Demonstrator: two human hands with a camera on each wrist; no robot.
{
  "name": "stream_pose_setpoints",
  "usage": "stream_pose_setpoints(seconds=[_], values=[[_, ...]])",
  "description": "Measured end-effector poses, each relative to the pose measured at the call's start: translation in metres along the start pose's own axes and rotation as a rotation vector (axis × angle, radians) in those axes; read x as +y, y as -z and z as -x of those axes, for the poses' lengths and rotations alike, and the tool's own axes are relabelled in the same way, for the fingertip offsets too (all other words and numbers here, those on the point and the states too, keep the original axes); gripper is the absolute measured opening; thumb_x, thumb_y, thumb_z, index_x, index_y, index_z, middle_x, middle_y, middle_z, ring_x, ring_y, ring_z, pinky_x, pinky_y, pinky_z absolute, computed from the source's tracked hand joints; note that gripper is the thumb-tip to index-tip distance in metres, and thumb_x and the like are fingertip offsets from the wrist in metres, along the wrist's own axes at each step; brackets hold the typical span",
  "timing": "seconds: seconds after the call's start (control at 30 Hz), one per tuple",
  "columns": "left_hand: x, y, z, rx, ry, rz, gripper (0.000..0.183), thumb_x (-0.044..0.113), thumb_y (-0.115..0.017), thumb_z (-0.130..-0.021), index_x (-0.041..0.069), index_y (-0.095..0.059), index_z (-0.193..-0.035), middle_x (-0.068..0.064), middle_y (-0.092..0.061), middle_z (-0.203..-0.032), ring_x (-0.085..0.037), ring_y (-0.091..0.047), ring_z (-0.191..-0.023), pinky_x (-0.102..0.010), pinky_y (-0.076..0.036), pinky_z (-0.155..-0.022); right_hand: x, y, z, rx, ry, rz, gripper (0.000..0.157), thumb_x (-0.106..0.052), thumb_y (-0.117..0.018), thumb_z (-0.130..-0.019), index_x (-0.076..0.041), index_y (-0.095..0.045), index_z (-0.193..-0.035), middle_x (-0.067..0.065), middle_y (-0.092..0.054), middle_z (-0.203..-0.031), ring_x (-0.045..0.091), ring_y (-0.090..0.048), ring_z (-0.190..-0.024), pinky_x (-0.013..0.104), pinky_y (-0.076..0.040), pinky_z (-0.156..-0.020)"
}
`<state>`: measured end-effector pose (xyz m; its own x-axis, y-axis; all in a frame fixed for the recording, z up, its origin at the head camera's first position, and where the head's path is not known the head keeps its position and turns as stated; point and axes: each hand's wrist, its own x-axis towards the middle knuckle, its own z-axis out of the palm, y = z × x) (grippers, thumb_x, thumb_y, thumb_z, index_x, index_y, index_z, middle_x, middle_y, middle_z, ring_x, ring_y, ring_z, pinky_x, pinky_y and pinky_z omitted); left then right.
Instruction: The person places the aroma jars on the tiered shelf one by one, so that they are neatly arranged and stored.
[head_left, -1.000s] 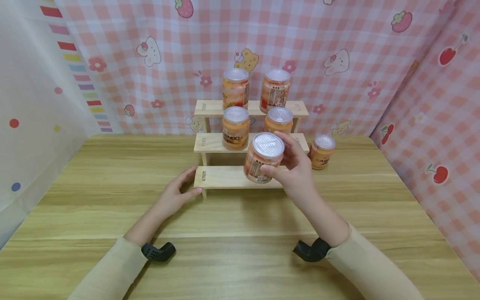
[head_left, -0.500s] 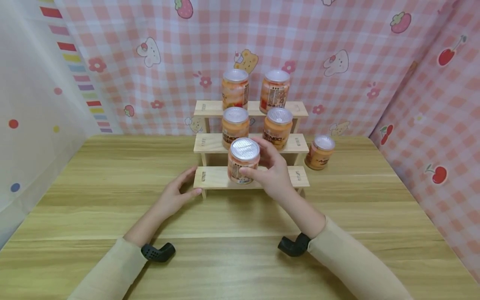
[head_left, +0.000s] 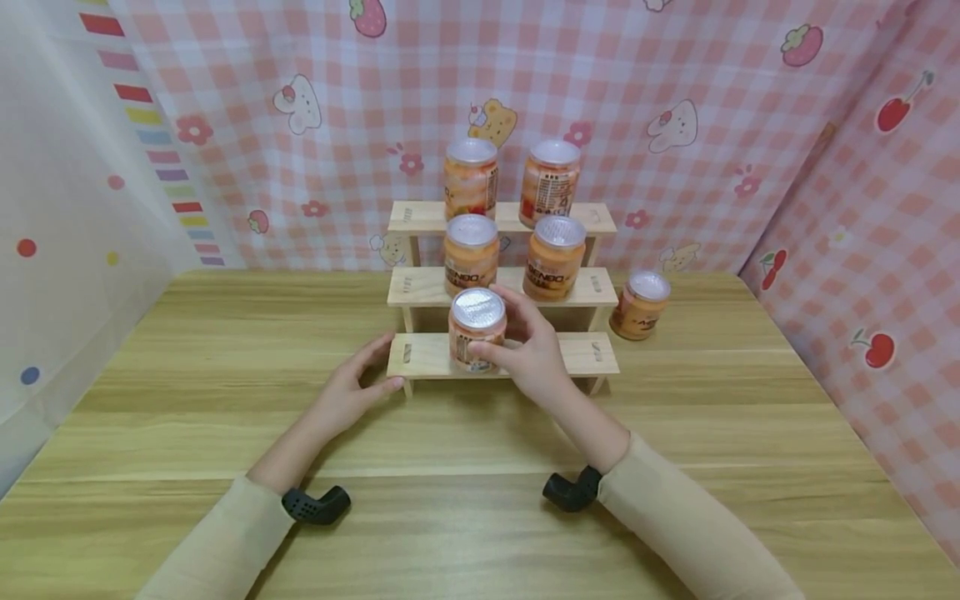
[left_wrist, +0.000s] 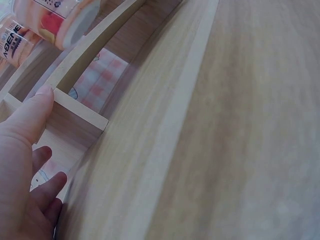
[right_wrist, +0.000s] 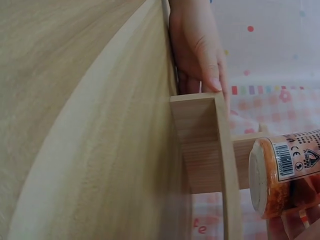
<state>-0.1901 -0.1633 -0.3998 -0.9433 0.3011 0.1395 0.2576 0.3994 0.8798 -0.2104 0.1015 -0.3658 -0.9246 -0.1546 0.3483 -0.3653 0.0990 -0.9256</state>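
Note:
My right hand (head_left: pixel 528 354) grips an orange-labelled jar (head_left: pixel 477 340) with a silvery top, thumb in front and fingers behind. Close over the lowest step of a three-tier wooden display rack (head_left: pixel 573 354), left of its middle, the jar is slightly tilted; a narrow gap shows under its white base (right_wrist: pixel 258 177) in the right wrist view. At the rack's left end, my left hand (head_left: pixel 352 392) holds the lowest step, its thumb at the front corner and its forefinger at the rear. Two matching jars stand on the middle step and two on the top step.
Another jar (head_left: pixel 641 307) stands on the wooden table (head_left: pixel 450 517) just right of the rack. A pink checked cloth (head_left: pixel 337 167) hangs close behind. Cloth walls enclose the left and right sides.
My right hand has carried the jar leftward and down, from the lowest step's right part to left of its middle. My left hand has stayed at the rack's end.

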Motion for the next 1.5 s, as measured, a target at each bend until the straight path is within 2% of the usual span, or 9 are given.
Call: stream_pose_setpoints(seconds=[0.5, 0.67, 0.9, 1.1, 1.3, 1.4, 1.5], values=[[0.002, 0.000, 0.000, -0.003, 0.006, 0.001, 0.067, 0.012, -0.066, -0.092, 0.002, -0.031, -0.148, -0.025, -0.041, -0.142, -0.038, -0.033, -0.134, -0.054, -0.019, -0.110, 0.013, -0.004, -0.002, 0.012, 0.015, -0.016, 0.072, 0.002, -0.080, -0.074, -0.006, -0.049, -0.138, 0.014, -0.059, -0.121, 0.024, -0.057, -0.103, 0.035, -0.049, -0.084], [-0.002, 0.000, -0.001, -0.004, 0.004, -0.001, 0.068, 0.011, -0.066, -0.092, 0.001, -0.030, -0.149, -0.025, -0.041, -0.142, -0.038, -0.032, -0.134, -0.055, -0.019, -0.110, 0.013, -0.005, -0.002, 0.009, -0.011, -0.030, 0.074, 0.001, -0.080, -0.075, -0.008, -0.047, -0.140, 0.015, -0.057, -0.124, 0.025, -0.057, -0.102, 0.034, -0.049, -0.084], [-0.032, -0.003, -0.009, 0.014, -0.015, -0.002, 0.071, 0.018, -0.068, -0.091, 0.008, -0.030, -0.150, -0.020, -0.043, -0.142, -0.035, -0.034, -0.134, -0.055, -0.019, -0.110, 0.008, -0.005, 0.000, -0.016, -0.052, -0.048, 0.076, 0.003, -0.077, -0.077, -0.006, -0.042, -0.144, 0.019, -0.052, -0.129, 0.029, -0.054, -0.106, 0.041, -0.048, -0.089], [-0.040, -0.003, -0.010, 0.013, -0.028, 0.001, 0.072, 0.026, -0.069, -0.090, 0.012, -0.032, -0.150, -0.017, -0.045, -0.142, -0.032, -0.035, -0.134, -0.056, -0.019, -0.109, -0.019, -0.006, 0.009, -0.037, -0.034, 0.020, 0.076, 0.006, -0.076, -0.077, 0.001, -0.039, -0.143, 0.022, -0.052, -0.125, 0.031, -0.054, -0.109, 0.042, -0.048, -0.090], [-0.037, -0.003, -0.010, 0.010, -0.014, 0.005, 0.071, 0.025, -0.068, -0.091, 0.011, -0.031, -0.150, -0.016, -0.044, -0.143, -0.032, -0.034, -0.135, -0.054, -0.019, -0.110, -0.026, 0.000, 0.015, -0.020, 0.009, 0.092, 0.078, 0.004, -0.078, -0.076, 0.003, -0.037, -0.142, 0.023, -0.051, -0.128, 0.034, -0.050, -0.115, 0.048, -0.043, -0.095], [-0.024, -0.003, -0.007, 0.002, -0.006, 0.012, 0.070, 0.018, -0.067, -0.092, 0.007, -0.030, -0.150, -0.021, -0.042, -0.143, -0.035, -0.033, -0.135, -0.055, -0.019, -0.110, -0.027, 0.007, 0.018, -0.011, 0.041, 0.121, 0.076, 0.002, -0.078, -0.076, 0.003, -0.039, -0.141, 0.023, -0.051, -0.132, 0.035, -0.049, -0.118, 0.050, -0.041, -0.097], [-0.010, -0.001, -0.003, -0.002, 0.000, 0.021, 0.069, 0.012, -0.066, -0.092, 0.004, -0.029, -0.150, -0.024, -0.040, -0.143, -0.038, -0.032, -0.135, -0.056, -0.019, -0.110, -0.019, 0.018, 0.019, 0.006, 0.057, 0.124, 0.073, 0.001, -0.078, -0.077, 0.001, -0.041, -0.140, 0.020, -0.051, -0.133, 0.032, -0.049, -0.120, 0.046, -0.041, -0.099]])
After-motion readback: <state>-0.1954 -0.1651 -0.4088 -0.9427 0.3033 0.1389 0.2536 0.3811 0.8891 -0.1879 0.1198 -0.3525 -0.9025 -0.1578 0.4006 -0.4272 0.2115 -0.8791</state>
